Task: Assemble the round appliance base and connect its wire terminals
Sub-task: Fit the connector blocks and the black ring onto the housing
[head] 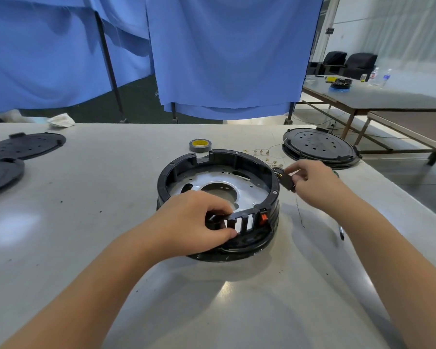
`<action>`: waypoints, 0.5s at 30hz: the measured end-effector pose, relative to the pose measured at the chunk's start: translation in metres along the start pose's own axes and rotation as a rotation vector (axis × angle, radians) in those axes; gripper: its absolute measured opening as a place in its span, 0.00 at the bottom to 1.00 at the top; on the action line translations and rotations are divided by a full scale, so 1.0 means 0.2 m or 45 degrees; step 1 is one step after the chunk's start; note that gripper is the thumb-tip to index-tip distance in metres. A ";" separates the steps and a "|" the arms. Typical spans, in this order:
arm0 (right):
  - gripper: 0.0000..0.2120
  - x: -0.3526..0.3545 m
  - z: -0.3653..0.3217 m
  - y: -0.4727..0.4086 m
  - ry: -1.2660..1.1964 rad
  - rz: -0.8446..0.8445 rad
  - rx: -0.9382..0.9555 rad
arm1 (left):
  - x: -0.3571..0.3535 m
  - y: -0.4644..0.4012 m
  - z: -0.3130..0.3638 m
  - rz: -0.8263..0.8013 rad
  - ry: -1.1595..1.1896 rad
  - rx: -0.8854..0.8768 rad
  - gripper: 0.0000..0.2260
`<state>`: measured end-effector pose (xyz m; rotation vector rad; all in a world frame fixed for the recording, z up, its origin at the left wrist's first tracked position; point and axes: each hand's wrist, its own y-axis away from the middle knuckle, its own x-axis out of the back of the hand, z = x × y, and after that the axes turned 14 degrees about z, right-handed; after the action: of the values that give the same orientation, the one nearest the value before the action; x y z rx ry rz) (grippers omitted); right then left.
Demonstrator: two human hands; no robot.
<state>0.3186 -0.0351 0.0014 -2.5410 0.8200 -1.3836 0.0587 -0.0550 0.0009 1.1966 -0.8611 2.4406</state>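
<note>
left hand (199, 220) grips bracket (239, 222) on round base (219, 202); right hand (310, 180) pinches black connector (286, 181). risk: thin wire snags, terminal pulls loose.

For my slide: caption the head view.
Left hand grips black bracket on round black base; right hand holds black connector.

Left hand (196, 220) grips base (219, 172); right hand (312, 180) pinches connector (286, 181).

Tape roll (200, 145), perhaps bottles (380, 76) beyond
</note>
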 end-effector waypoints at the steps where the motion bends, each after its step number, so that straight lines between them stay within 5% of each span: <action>1: 0.11 0.03 -0.02 0.01 -0.079 0.006 0.003 | 0.00 0.00 0.00 -0.002 0.003 -0.001 0.04; 8: 0.14 0.18 -0.08 0.07 -0.573 0.064 -0.032 | 0.01 0.00 0.01 0.000 0.023 0.028 0.02; 11: 0.17 0.20 -0.11 0.15 -1.006 -0.291 -0.138 | 0.01 0.01 0.01 -0.002 0.056 0.050 0.03; 15: 0.16 0.16 -0.15 0.25 -1.080 -0.617 -0.027 | 0.02 0.01 0.02 0.062 0.247 0.103 0.10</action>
<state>0.2892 -0.0890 0.0235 -3.0235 0.0645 -0.2268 0.0583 -0.0586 0.0058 0.9542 -0.7507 2.6004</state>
